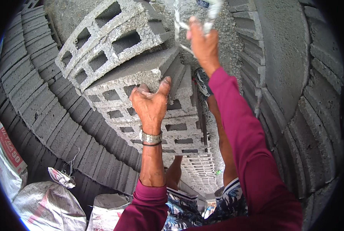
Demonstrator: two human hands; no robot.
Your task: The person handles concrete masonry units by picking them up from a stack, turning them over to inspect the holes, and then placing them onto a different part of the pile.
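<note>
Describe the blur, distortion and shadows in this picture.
Head view: the white ropelike strip at the right hand is blurred; head view: long rows of grey concrete blocks at left curve with the fisheye, and the picture's edge goes black; head view: the left hand looks sharper, on a grey hollow concrete block whose openings look shadowed.

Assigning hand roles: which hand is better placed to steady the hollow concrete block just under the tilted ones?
Probably the left hand: it touches that hollow concrete block at its edge. The right hand is off to the side, holding a blurred whitish strip.
</note>
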